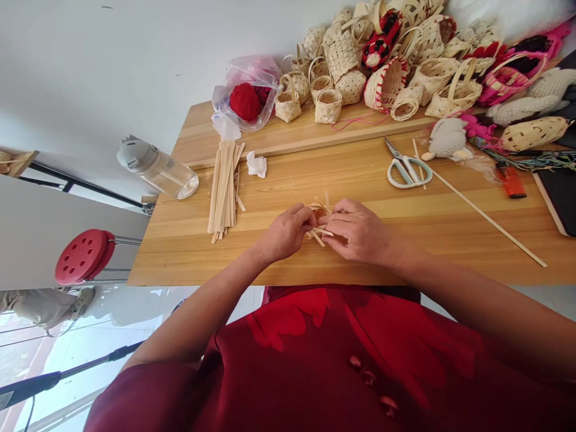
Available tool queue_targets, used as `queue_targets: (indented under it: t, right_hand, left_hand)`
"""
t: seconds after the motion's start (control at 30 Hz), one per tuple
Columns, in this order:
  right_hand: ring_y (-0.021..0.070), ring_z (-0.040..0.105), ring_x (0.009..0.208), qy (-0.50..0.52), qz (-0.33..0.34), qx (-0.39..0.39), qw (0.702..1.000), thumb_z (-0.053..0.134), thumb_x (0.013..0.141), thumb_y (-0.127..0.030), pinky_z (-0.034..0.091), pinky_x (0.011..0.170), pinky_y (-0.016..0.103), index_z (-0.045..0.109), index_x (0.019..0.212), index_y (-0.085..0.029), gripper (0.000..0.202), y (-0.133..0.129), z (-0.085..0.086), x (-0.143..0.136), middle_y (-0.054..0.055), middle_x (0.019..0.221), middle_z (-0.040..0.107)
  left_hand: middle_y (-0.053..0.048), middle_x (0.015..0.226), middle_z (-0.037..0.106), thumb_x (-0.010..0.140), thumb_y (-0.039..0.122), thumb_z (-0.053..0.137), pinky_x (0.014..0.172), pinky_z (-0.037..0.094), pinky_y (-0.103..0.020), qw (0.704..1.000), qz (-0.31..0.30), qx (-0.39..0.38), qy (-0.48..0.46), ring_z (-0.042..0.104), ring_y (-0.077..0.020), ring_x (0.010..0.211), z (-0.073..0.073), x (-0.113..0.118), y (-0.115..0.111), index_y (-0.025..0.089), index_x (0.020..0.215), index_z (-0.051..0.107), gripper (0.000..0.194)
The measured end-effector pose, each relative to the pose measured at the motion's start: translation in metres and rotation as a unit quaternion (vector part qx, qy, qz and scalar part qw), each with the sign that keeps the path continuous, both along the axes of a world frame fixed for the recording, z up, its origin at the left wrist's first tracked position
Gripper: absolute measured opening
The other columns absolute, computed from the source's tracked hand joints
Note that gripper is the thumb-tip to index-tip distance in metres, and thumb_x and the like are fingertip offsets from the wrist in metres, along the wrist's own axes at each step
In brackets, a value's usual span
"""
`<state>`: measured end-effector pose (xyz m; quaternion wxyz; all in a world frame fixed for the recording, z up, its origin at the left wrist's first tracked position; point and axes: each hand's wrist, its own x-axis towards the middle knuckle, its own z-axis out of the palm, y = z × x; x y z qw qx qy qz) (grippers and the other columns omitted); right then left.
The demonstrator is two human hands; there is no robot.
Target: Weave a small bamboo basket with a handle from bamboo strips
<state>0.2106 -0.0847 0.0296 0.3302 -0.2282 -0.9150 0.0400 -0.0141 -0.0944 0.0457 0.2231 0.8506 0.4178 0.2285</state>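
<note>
I'm working in what's looking like a small craft workshop; can't tell if it's in a home. Wooden desk (pixel 180 252) is carrying piled woven baskets (pixel 351 87), crocheted pieces (pixel 447 139), red yarn (pixel 245 102), flat strips (pixel 220 198), scissors (pixel 407 172). I'm holding a strip piece (pixel 323 231). Red stools (pixel 83 255) are standing off left.

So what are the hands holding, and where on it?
Some strips: the left hand has their left side, the right hand their right side. The exact grip is partly hidden.
</note>
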Motion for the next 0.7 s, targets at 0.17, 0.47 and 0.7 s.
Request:
queue_targets:
  t: [0.17,0.47,0.7]
  right_hand:
    - [0.0317,0.056,0.102,-0.016,-0.022,-0.04,0.999,0.076,0.084,-0.04,0.051,0.088,0.046,0.074,0.093,-0.017,0.024,-0.006,-0.001,-0.001,0.011,0.104,0.077]
    - [0.0274,0.053,0.091,0.006,-0.025,-0.091,0.996,0.061,0.084,-0.011,0.049,0.082,0.041,0.066,0.084,-0.019,0.01,-0.006,0.005,-0.007,0.01,0.084,0.071]
    - [0.0266,0.05,0.09,-0.004,-0.018,-0.08,0.997,0.053,0.094,-0.014,0.047,0.08,0.039,0.062,0.085,-0.018,0.014,-0.001,0.004,-0.001,0.01,0.08,0.064]
  left_hand:
    - [-0.004,0.087,0.06,0.089,0.004,0.048,0.078,0.049,-0.029,1.0,0.004,-0.001,-0.011,0.057,-0.0174,0.083,0.0,0.0,0.0,0.019,0.085,0.054,0.017]
    - [-0.003,0.088,0.06,0.09,0.013,0.06,0.073,0.047,-0.025,0.997,-0.047,-0.064,-0.021,0.057,-0.0133,0.076,0.012,-0.006,0.008,0.017,0.086,0.064,0.007]
    - [0.002,0.073,0.057,0.084,0.017,0.072,0.061,0.041,-0.021,0.995,-0.015,-0.07,-0.062,0.052,-0.0088,0.062,0.009,-0.002,0.011,0.016,0.072,0.063,0.015]
